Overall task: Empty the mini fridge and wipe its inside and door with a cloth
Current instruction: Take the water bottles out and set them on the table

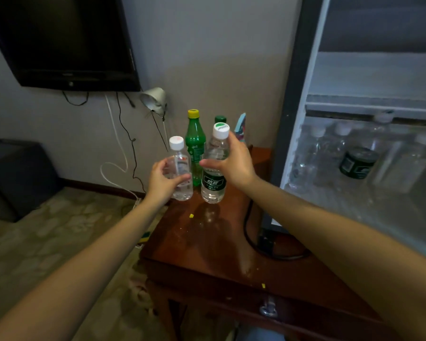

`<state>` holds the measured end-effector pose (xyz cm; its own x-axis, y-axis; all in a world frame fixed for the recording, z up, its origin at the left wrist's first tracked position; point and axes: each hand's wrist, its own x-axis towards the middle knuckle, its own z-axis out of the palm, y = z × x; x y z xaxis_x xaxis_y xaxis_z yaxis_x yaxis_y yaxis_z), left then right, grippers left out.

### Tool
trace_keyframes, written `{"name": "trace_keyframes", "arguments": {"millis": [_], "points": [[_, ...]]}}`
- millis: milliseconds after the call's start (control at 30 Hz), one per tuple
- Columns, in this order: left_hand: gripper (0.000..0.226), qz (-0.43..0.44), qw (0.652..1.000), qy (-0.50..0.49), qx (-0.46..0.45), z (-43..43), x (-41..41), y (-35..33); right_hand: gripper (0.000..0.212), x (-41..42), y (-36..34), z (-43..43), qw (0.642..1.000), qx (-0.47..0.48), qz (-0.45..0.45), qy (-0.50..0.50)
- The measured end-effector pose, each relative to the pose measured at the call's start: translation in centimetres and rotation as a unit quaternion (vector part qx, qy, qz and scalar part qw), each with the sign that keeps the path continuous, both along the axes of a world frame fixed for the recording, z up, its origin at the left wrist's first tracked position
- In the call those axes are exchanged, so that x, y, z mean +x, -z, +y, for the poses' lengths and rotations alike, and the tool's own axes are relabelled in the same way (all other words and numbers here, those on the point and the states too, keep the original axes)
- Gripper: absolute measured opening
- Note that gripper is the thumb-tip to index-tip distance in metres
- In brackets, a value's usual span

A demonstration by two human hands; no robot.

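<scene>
Over the wooden bench our left hand grips a small clear bottle, and our right hand grips a green-labelled water bottle. Just behind them stands a green soda bottle. To the right, the open mini fridge holds more bottles.

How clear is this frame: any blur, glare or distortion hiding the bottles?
Head view: dim light, yet the small bottle in the left hand and the larger bottle in the right hand are sharp; the wide lens bows the fridge door edge; bottles on its shelf look hazy; the table shows dull sheen, no strong glare.
</scene>
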<state>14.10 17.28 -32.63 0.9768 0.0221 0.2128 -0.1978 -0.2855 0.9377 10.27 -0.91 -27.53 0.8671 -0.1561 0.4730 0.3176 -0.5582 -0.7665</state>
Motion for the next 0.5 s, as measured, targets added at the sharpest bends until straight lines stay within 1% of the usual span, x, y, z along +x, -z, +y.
{"name": "trace_keyframes", "arguments": {"millis": [133, 300, 400, 500], "points": [[0.071, 0.03, 0.999, -0.017, -0.025, -0.9, 2.1, 1.0, 0.079, 2.7, 1.3, 0.5, 1.0, 0.0, 0.021, 0.014], [0.069, 0.042, 0.999, 0.001, -0.026, -1.1, 3.5, 1.6, 0.08, 4.5, 2.4, 0.7, 0.999, 0.005, 0.044, 0.019], [0.07, 0.042, 0.999, 0.014, -0.023, -1.3, 3.9, 2.3, 0.078, 5.1, 2.8, 0.6, 0.999, 0.006, 0.043, 0.026], [0.071, 0.04, 0.998, 0.023, -0.041, -1.5, 4.1, 2.8, 0.08, 5.1, 2.5, 0.7, 0.999, -0.004, 0.037, 0.03]]}}
